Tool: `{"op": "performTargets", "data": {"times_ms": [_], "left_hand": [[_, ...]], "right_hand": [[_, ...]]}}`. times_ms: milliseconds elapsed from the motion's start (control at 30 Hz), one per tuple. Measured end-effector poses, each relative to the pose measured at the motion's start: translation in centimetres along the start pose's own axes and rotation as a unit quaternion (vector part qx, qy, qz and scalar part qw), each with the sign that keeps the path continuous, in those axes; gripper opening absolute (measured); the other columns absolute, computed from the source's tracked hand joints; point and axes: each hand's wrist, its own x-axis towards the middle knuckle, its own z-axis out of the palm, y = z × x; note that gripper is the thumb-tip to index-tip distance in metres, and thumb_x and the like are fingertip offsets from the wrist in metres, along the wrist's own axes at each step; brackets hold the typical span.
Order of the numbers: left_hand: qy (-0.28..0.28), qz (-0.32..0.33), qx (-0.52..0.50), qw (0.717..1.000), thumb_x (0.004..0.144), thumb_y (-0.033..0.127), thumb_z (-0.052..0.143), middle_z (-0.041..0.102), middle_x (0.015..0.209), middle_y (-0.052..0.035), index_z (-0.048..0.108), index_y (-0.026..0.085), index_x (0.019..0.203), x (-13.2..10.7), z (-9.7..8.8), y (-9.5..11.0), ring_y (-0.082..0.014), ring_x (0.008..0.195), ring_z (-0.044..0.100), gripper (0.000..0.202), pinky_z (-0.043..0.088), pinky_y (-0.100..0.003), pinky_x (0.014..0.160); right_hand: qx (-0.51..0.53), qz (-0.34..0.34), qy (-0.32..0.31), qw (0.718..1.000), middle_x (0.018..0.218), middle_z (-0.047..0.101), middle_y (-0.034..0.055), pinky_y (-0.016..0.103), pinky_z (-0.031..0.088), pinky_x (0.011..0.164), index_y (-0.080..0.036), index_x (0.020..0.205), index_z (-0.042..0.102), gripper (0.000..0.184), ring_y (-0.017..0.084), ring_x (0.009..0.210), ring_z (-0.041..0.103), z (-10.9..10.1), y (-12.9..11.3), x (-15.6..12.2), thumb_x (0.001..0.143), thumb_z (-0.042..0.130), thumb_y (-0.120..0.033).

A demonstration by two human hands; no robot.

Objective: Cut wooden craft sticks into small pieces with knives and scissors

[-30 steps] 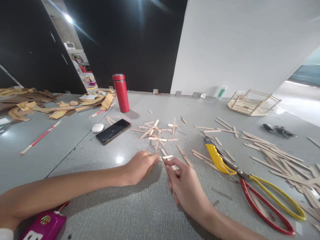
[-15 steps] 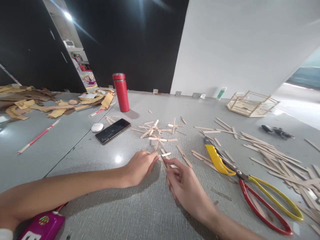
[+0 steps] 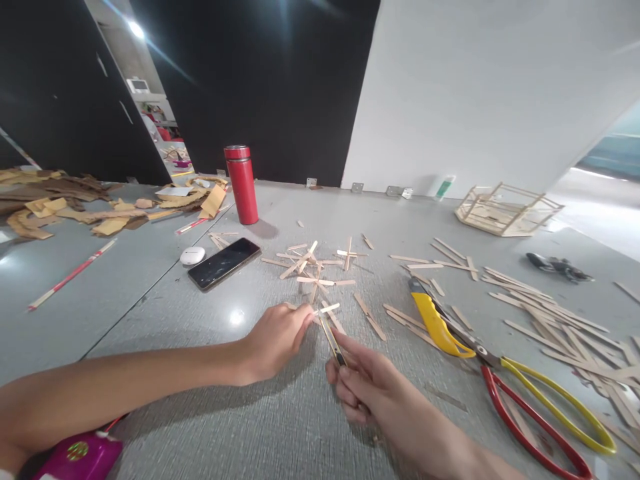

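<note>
My left hand [image 3: 277, 337] rests on the grey table [image 3: 280, 427], fingers pinched on a short wooden stick [image 3: 327, 309] that lies flat. My right hand [image 3: 367, 390] is closed around a slim craft knife [image 3: 333, 340]. The knife's tip points at the stick, right beside my left fingertips. Just beyond them lies a scatter of cut stick pieces [image 3: 313, 267], some crossed over one another.
A yellow utility knife [image 3: 437, 320] and red-and-yellow scissors [image 3: 545, 417] lie to the right, beside a heap of long sticks [image 3: 560, 320]. A phone [image 3: 225, 263], white case [image 3: 193, 255] and red flask [image 3: 241, 183] stand left of centre. A stick frame [image 3: 507, 208] sits far right, cardboard scraps [image 3: 75, 207] far left.
My right hand has drawn back toward me, so more of the knife shows. My left hand has stayed on the stick.
</note>
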Motion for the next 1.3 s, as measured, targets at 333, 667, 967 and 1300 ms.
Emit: {"op": "performTargets", "data": {"times_ms": [333,667,967,1300], "left_hand": [[0.018,-0.005,-0.018,1.000,0.102,0.035,0.064,0.068,0.122,-0.0094,0.064,0.016,0.126,-0.1,0.2,-0.3,-0.0219,0.101,0.069,0.030,0.061,-0.042,0.087],[0.027,-0.013,-0.079,0.996,0.102,0.035,0.065,0.065,0.130,-0.0108,0.062,0.017,0.131,0.0,0.3,-0.6,-0.0246,0.109,0.068,0.035,0.059,-0.045,0.092],[0.078,-0.014,-0.195,0.978,0.112,0.040,0.033,0.038,0.055,0.0078,0.059,0.018,0.089,0.2,-1.7,0.3,-0.0103,0.048,0.037,0.041,0.036,-0.025,0.053],[-0.006,0.009,-0.319,0.948,0.110,0.049,0.037,0.030,0.057,0.0082,0.060,0.023,0.091,-3.3,-8.7,5.5,-0.0108,0.049,0.027,0.039,0.024,-0.025,0.045]], "right_hand": [[0.019,0.056,0.090,0.994,0.069,0.048,-0.0050,0.022,0.017,0.045,-0.018,0.115,0.062,0.043,0.007,0.050,0.029,0.4,0.2,0.1,0.086,0.071,-0.049],[-0.062,0.048,0.065,0.995,0.061,0.044,-0.0072,0.021,0.018,0.040,-0.020,0.096,0.060,0.032,0.006,0.044,0.024,0.9,1.2,-0.1,0.089,0.061,-0.052],[-0.144,-0.067,0.186,0.970,0.061,0.045,-0.0097,0.022,0.025,0.039,-0.024,0.114,0.051,0.024,0.009,0.042,0.028,-1.0,0.3,0.8,0.094,0.052,-0.037],[-0.141,-0.157,0.192,0.959,0.073,0.051,-0.0077,0.022,0.041,0.039,-0.028,0.106,0.040,0.026,0.010,0.046,0.042,-1.0,0.3,1.3,0.102,0.046,-0.053]]}}
